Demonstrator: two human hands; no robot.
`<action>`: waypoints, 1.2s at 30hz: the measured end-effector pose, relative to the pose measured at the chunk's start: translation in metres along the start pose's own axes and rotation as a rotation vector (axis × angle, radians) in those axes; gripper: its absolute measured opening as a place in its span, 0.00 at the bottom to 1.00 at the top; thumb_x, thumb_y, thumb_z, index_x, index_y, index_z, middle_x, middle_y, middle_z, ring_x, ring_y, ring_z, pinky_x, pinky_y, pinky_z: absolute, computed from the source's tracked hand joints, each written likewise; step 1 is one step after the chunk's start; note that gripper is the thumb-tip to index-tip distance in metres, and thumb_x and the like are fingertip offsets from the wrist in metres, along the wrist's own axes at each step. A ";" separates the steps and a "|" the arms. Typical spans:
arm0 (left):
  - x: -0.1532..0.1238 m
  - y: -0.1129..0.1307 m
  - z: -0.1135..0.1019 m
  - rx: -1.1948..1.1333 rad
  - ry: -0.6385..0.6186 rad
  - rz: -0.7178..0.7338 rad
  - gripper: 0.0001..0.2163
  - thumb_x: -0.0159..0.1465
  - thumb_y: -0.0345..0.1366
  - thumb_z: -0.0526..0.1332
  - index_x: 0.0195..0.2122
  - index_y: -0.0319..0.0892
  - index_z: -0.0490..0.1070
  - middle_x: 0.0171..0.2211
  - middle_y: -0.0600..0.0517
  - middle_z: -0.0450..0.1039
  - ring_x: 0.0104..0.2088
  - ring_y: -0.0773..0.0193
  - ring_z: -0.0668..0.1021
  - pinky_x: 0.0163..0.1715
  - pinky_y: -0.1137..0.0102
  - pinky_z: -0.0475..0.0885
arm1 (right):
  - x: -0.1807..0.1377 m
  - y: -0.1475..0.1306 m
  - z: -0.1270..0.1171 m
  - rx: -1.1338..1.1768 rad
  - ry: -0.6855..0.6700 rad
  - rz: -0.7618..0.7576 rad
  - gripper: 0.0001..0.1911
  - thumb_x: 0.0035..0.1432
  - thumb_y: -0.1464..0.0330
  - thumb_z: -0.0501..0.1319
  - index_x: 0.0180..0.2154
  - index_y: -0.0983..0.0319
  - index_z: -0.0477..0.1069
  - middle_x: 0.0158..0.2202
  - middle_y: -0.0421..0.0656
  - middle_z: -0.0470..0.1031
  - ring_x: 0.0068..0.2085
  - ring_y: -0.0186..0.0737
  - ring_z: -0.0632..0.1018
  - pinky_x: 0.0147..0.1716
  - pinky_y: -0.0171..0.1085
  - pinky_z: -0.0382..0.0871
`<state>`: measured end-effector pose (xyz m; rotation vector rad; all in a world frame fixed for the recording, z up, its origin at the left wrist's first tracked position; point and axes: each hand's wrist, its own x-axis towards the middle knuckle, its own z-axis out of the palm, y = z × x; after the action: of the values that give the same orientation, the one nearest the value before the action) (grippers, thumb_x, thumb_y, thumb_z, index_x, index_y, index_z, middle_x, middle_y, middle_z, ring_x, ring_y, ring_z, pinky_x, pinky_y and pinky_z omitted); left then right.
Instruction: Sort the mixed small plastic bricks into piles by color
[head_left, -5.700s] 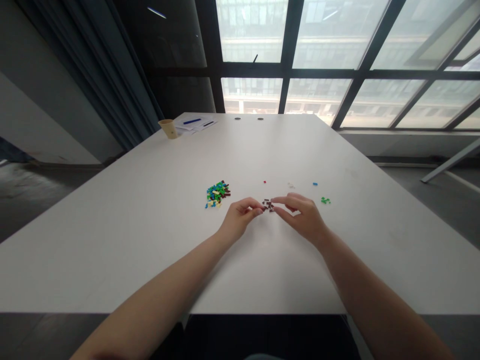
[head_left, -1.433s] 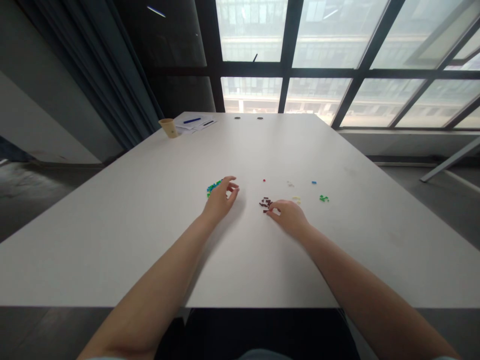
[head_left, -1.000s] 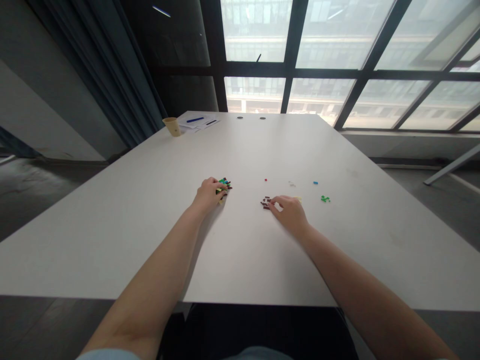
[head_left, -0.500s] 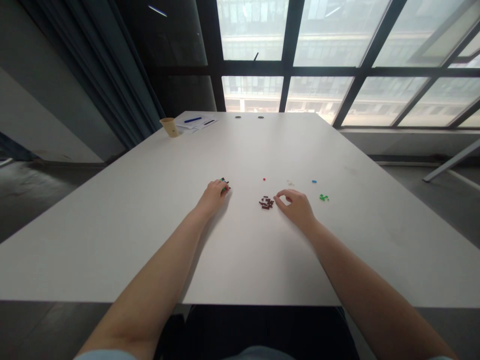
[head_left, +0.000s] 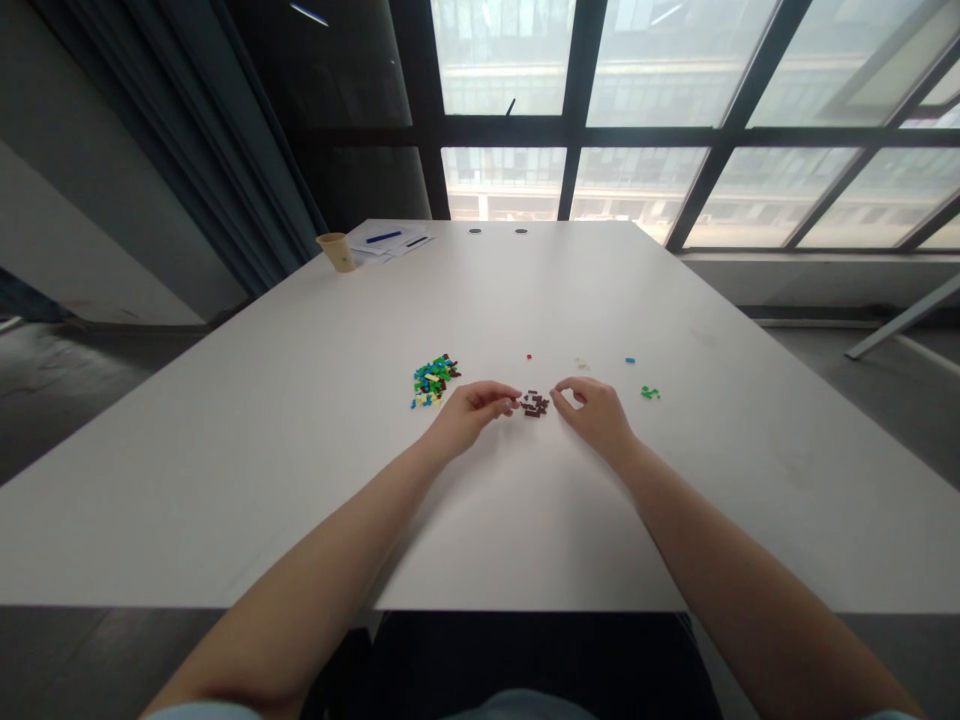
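Note:
A small heap of dark brown toy bricks (head_left: 535, 405) lies on the table between my two hands. My left hand (head_left: 471, 412) is at the heap's left side, thumb and forefinger pinched on what looks like a small brown brick at the fingertips. On the other side, my right hand (head_left: 594, 406) rests with thumb and forefinger closed in a ring beside the heap; anything in that pinch is too small to make out. Behind my left hand is a mixed pile of green, blue, yellow and brown bricks (head_left: 433, 380).
Beyond the hands lie a red brick (head_left: 529, 357), pale pieces (head_left: 582, 364) and a blue brick (head_left: 630, 360). Green bricks (head_left: 650, 393) sit to the right. A paper cup (head_left: 337, 253) and papers (head_left: 375, 246) with a pen are at the far left of the white table (head_left: 300, 420).
My left hand has moved right and slightly nearer, from the mixed pile to the brown heap, uncovering the pile. My right hand has stayed nearly still.

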<state>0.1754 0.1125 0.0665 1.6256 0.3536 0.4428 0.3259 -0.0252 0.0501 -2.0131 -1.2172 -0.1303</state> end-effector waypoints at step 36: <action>0.003 -0.019 -0.001 -0.080 -0.126 -0.246 0.17 0.50 0.45 0.64 0.39 0.43 0.74 0.23 0.56 0.63 0.23 0.74 0.62 0.26 0.76 0.60 | -0.003 -0.011 -0.007 0.090 -0.061 -0.249 0.08 0.55 0.69 0.56 0.31 0.59 0.74 0.25 0.40 0.68 0.31 0.35 0.68 0.35 0.35 0.62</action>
<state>0.1778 0.1165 0.0480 1.5008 0.4290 0.1649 0.3172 -0.0293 0.0594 -1.7943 -1.4835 -0.1334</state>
